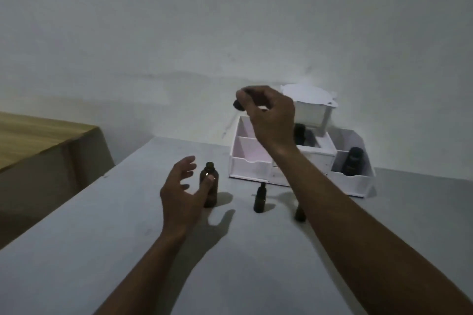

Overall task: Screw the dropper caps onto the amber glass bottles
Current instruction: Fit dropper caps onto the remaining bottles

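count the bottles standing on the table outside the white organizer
3: an uncapped amber bottle by the left hand, a small capped bottle mid-table, another bottle partly hidden behind the right forearm.

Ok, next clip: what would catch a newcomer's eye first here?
The right hand, raised above the grey table, pinching a dark dropper cap. Below it the left hand is open beside an uncapped amber bottle, thumb touching it. Behind stands a white organizer holding more dark bottles.

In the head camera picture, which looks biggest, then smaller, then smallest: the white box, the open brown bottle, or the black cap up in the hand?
1. white organizer box
2. open amber bottle
3. dropper cap, partly hidden in the right hand
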The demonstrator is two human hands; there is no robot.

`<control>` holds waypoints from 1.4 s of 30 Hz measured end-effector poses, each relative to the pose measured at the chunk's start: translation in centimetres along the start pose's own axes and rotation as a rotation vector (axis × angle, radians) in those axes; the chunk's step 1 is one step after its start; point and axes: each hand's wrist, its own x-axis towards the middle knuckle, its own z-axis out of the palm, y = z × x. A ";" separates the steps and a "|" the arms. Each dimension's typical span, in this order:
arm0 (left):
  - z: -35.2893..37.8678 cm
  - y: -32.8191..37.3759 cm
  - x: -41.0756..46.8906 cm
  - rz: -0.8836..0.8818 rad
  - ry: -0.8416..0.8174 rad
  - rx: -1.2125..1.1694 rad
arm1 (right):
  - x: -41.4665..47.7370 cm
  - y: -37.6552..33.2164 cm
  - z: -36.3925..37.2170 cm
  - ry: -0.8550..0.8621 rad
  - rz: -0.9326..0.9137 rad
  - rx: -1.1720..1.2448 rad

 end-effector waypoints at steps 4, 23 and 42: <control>1.3 3.5 -2.9 0.075 -0.036 -0.107 | 0.4 -1.2 -6.0 0.115 0.001 0.037; 21.3 8.6 -12.4 -0.406 -0.642 -0.175 | -8.1 8.8 -23.6 0.424 0.258 -0.304; 23.2 7.8 -11.4 -0.242 -0.698 -0.015 | -8.8 10.5 -22.9 0.366 0.293 -0.394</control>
